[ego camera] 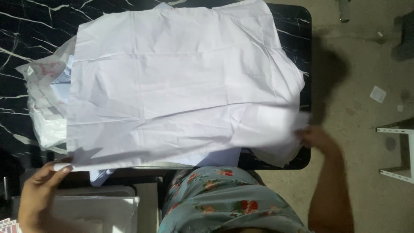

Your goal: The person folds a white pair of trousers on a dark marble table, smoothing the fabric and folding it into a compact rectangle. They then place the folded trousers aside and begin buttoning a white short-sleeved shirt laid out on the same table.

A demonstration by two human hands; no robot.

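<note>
Grip: L hand (41, 190) & R hand (314, 137) each pinching 1 white shirt (181, 86) edge; 1 black marble table (26, 39).

My fingers (64, 169) on white cloth (181, 82): thin, matt, creased. Table (26, 30) under it: glossy black marble look, white veins. Floor (362, 51) right: rough, dull concrete.

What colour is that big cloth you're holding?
The cloth is plain white, seen from the head view.

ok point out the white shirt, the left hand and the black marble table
white shirt (172, 86), head view, on the middle of the spread cloth
left hand (41, 190), head view, on the back of the hand
black marble table (26, 26), head view, on a bare part of the top at upper left
</note>
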